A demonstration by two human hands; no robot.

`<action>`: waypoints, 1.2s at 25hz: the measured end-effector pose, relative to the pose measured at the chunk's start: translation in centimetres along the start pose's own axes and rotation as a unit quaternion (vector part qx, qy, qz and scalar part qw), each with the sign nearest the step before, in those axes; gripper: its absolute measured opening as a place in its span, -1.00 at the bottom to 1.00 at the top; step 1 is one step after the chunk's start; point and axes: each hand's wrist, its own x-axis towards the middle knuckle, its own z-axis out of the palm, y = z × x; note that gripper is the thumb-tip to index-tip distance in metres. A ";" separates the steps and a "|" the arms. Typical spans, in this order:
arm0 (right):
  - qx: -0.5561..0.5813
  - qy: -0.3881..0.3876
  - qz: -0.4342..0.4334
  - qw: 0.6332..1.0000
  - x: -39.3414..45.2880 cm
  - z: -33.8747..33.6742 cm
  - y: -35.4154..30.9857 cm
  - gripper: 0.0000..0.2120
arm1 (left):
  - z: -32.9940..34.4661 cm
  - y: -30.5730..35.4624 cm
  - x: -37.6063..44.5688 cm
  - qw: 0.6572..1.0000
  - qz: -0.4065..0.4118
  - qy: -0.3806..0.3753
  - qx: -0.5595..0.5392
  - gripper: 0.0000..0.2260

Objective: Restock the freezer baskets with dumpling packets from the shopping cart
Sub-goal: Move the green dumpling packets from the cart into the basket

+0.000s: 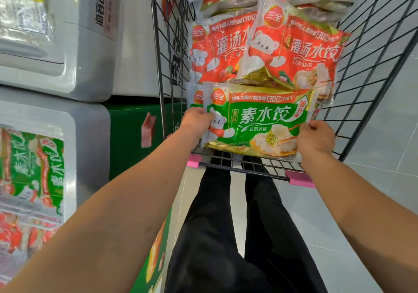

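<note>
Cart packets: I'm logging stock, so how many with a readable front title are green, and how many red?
Green packet, held by left hand and right hand: 1
Red packets: 2
Total: 3
Others too hidden to count.

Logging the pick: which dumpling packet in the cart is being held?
The green packet nearest the cart handle, gripped by the left hand and right hand; the red packets behind lie untouched.

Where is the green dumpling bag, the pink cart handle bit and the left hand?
green dumpling bag point(260, 120): head view, on its big white lettering.
pink cart handle bit point(302, 179): head view, middle of the right-side pink piece.
left hand point(196, 119): head view, back of the hand.
</note>
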 end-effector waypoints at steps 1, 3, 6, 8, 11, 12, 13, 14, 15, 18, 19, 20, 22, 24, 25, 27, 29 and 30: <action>0.002 0.001 -0.008 1.000 -0.1 0.0 -0.1 -0.77 | 0.0 -0.1 -0.1 1.000 0.006 0.006 0.003 -0.81; 0.006 -0.006 -0.030 1.000 -0.5 -0.4 -0.5 -0.79 | 0.0 -0.4 -0.9 0.999 0.026 0.042 -0.007 -0.75; 0.035 -0.029 -0.066 0.997 -1.2 -2.2 -1.9 -0.83 | -0.7 -0.4 -3.1 0.994 0.062 0.066 -0.060 -0.78; 0.042 -0.042 -0.100 0.993 -1.8 -4.3 -3.3 -0.83 | -1.5 -0.2 -5.4 0.990 0.074 0.064 -0.105 -0.74; 0.079 -0.066 -0.140 0.985 -2.9 -7.7 -5.8 -0.84 | -2.9 0.4 -9.4 0.974 0.091 0.053 -0.199 -0.79; 0.097 -0.078 -0.148 0.981 -3.3 -8.6 -6.6 -0.80 | -3.4 0.7 -10.9 0.967 0.097 0.058 -0.230 -0.84; 0.108 -0.089 -0.161 0.977 -4.1 -9.6 -7.4 -0.78 | -4.0 0.7 -12.5 0.956 0.102 0.066 -0.265 -0.87; 0.115 -0.101 -0.176 0.973 -4.9 -10.4 -8.3 -0.78 | -4.5 0.6 -13.9 0.944 0.108 0.074 -0.301 -0.87; 0.117 -0.108 -0.191 0.969 -5.7 -11.0 -9.2 -0.79 | -5.1 0.5 -15.2 0.933 0.113 0.087 -0.330 -0.87; 0.118 -0.159 -0.240 0.950 -8.9 -11.7 -11.9 -0.84 | -7.0 -1.6 -18.6 0.910 0.130 0.142 -0.366 -0.85; 0.115 -0.180 -0.252 0.944 -10.0 -11.6 -12.7 -0.86 | -7.5 -2.5 -19.5 0.904 0.128 0.157 -0.375 -0.86; 0.108 -0.196 -0.269 0.937 -11.2 -11.2 -13.4 -0.86 | -8.3 -3.5 -20.3 0.897 0.125 0.172 -0.387 -0.86; 0.088 -0.228 -0.300 0.922 -14.2 -9.8 -14.6 -0.81 | -10.1 -6.2 -21.7 0.878 0.125 0.200 -0.416 -0.86; 0.084 -0.266 -0.329 0.902 -18.0 -7.5 -15.3 -0.79 | -12.4 -9.9 -22.8 0.858 0.119 0.234 -0.442 -0.86; 0.080 -0.279 -0.340 0.894 -19.7 -6.4 -15.5 -0.82 | -13.4 -11.5 -23.2 0.848 0.119 0.244 -0.456 -0.86; 0.061 -0.309 -0.365 0.876 -23.8 -3.5 -15.3 -0.87 | -15.8 -15.7 -24.4 0.827 0.116 0.259 -0.485 -0.84; 0.047 -0.338 -0.375 0.862 -27.9 -0.2 -14.8 -0.85 | -18.0 -20.1 -25.2 0.811 0.110 0.277 -0.504 -0.82; 0.035 -0.344 -0.385 0.856 -29.9 1.4 -14.5 -0.84 | -19.1 -22.4 -25.6 0.805 0.102 0.288 -0.509 -0.82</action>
